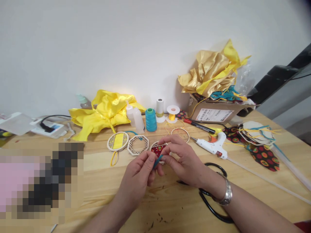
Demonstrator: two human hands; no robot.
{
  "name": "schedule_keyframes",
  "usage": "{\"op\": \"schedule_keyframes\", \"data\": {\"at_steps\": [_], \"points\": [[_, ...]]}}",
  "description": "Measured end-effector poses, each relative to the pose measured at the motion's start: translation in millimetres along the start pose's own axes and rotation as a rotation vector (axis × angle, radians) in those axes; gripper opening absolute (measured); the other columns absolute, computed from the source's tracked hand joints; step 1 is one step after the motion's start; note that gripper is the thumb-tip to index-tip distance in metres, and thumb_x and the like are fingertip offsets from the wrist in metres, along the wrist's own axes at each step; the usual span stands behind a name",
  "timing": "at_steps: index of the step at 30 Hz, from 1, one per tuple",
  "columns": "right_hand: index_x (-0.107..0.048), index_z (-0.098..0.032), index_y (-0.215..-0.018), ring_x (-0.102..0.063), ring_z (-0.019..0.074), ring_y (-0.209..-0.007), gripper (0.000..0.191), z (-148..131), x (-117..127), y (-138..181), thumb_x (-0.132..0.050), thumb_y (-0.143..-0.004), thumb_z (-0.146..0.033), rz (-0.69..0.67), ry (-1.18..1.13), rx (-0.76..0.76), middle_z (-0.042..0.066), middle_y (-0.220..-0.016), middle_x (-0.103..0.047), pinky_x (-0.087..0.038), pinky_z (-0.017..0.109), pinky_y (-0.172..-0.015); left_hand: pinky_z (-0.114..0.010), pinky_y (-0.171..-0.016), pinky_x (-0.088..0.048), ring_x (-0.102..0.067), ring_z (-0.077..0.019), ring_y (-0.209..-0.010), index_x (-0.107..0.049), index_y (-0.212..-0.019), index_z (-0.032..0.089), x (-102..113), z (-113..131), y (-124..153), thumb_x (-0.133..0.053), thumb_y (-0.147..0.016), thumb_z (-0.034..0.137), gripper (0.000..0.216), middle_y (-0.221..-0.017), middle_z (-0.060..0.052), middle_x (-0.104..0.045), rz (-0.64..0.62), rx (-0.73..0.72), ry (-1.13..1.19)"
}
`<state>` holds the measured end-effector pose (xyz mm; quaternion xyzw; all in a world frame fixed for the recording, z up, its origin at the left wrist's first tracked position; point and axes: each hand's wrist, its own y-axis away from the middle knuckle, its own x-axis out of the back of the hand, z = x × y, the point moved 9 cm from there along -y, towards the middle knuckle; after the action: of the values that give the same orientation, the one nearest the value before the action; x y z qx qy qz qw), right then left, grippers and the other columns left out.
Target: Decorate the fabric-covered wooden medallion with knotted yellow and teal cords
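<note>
A short length of blue cord (157, 160) is pinched between my two hands over the middle of the table. My left hand (138, 171) grips it from the left, thumb against the fingers. The fingertips of my right hand (183, 158) close on its upper right end. Just behind them lies a round wooden lattice frame with dark red patterned fabric (158, 149), partly hidden by my hands. To the left are an octagonal wooden frame (138, 154) and a round frame with yellow fabric (118, 141) and a yellow loop.
Black-handled scissors (215, 215) lie under my right forearm. A white glue gun (212, 145) and a marker (200, 126) sit at right. Behind stand a blue thread cone (151, 120), squeeze bottles (138, 120), yellow cloth (104, 113) and a cardboard box (194, 108) heaped with fabric.
</note>
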<state>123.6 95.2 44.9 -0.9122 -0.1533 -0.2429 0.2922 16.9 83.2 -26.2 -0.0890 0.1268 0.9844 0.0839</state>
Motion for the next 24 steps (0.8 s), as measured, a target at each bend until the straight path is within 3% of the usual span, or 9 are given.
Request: {"op": "schedule_keyframes", "data": {"at_steps": [12, 24], "points": [[-0.057, -0.018, -0.081, -0.052, 0.0158, -0.103, 0.013, 4.3, -1.6, -2.8, -0.055, -0.079, -0.005, -0.030, -0.035, -0.030, 0.004, -0.108, -0.057, -0.041, 0.033, -0.091, -0.016, -0.037, -0.021, -0.031, -0.0012, -0.038, -0.064, -0.067, 0.014, 5.2, -3.9, -5.8, -0.067, -0.074, 0.034, 0.022, -0.056, 0.001, -0.061, 0.012, 0.034, 0.022], [-0.057, -0.019, -0.080, -0.052, 0.0159, -0.101, 0.015, 8.1, -6.1, -3.1, -0.052, -0.080, -0.004, -0.036, -0.070, -0.062, 0.004, -0.104, -0.058, -0.043, 0.034, -0.089, -0.018, -0.039, -0.022, -0.029, -0.0040, -0.039, -0.066, -0.062, 0.014, 7.5, -0.1, -6.0, -0.065, -0.074, 0.037, 0.026, -0.049, 0.002, -0.054, 0.000, 0.055, -0.107]]}}
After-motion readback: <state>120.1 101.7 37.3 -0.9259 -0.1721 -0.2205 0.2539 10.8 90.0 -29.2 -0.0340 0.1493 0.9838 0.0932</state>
